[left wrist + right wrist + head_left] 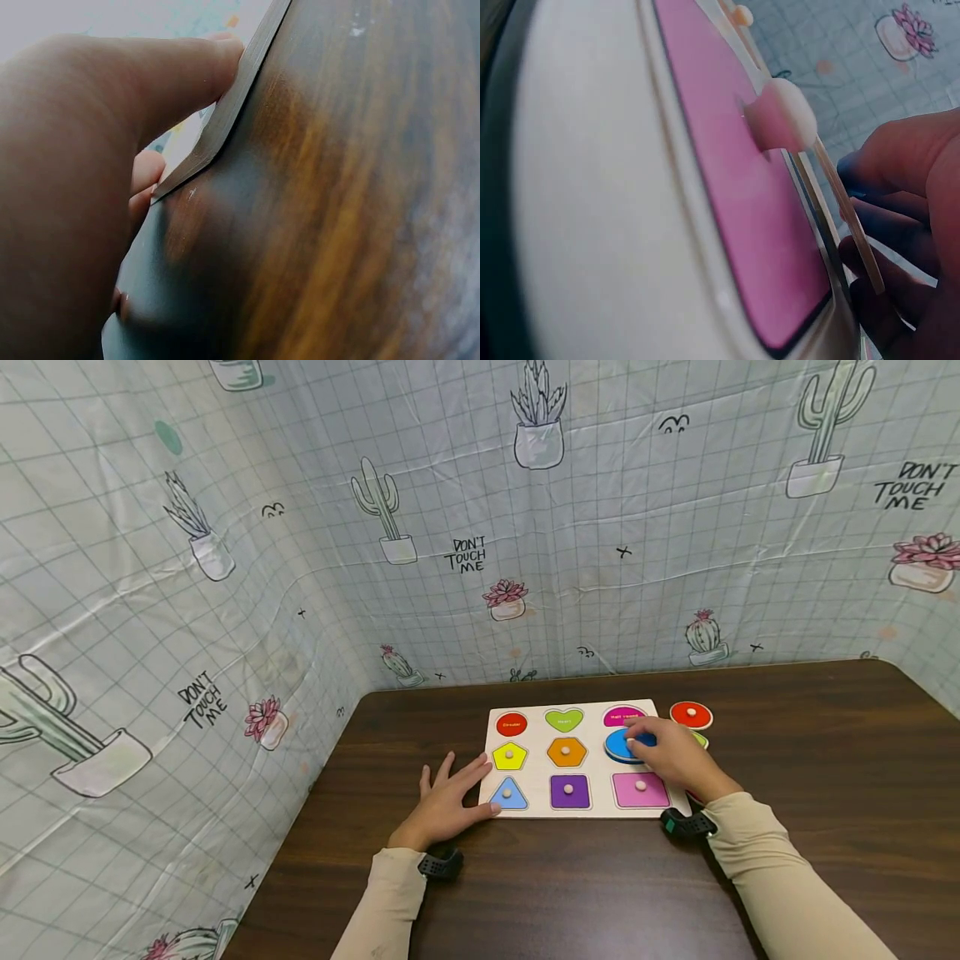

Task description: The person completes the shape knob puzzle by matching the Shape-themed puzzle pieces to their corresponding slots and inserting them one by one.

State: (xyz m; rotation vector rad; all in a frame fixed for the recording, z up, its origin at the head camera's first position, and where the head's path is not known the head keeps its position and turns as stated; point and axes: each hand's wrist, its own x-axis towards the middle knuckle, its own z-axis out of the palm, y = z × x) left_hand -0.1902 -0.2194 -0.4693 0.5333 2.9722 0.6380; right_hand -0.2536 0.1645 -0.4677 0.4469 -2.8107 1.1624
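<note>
A white wooden shape puzzle board [536,768] lies on the table. My left hand [448,802] rests at its left side, fingers spread over the edge and thumb at the near corner. With my right hand [686,758] I pinch the knob of a blue oval puzzle piece [621,747] over the right slot of the middle row. The piece looks slightly tilted in the right wrist view, where its thin edge [859,232] shows beside the fingers. In front of it sits the pink rectangle piece [628,792] in its slot. Yellow pentagon, orange hexagon, blue triangle and purple square pieces fill other slots.
Right of the board lies a loose red piece [691,715]; a green piece [701,739] beside it is partly hidden by my right hand. The red circle, green heart and magenta half-round slots show printed words. A patterned cloth [570,568] hangs behind the dark wooden table [570,893].
</note>
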